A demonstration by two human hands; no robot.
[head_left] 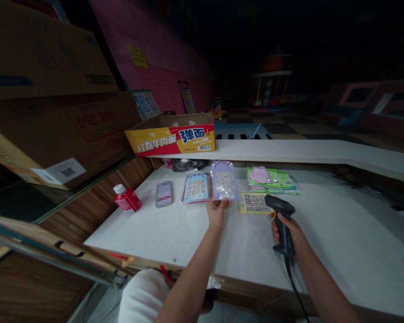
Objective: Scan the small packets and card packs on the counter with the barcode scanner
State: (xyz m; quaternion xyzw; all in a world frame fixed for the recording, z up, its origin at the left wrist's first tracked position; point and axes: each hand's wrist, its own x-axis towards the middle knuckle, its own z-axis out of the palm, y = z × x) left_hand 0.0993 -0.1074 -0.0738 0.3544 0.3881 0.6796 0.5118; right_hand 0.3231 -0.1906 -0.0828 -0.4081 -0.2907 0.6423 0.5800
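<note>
Pinched at its lower edge by my left hand [218,211], a purple sticker packet [224,180] is tilted up over the white table. My right hand [289,233] is wrapped round the handle of a black barcode scanner [281,207], whose cable hangs down past the table edge. A yellow sticker packet [252,203] lies between the two hands, partly behind the scanner head. Left of the purple packet is a stack of blue and pink packets [196,187]. Green packets with a pink one on top [272,180] lie behind the yellow packet.
A phone [164,194] and a red bottle with a white cap [127,198] are at the table's left. An open noodle carton [171,140] sits on the raised white ledge [289,150] behind. Large cardboard boxes [54,134] stand on a glass shelf at the left.
</note>
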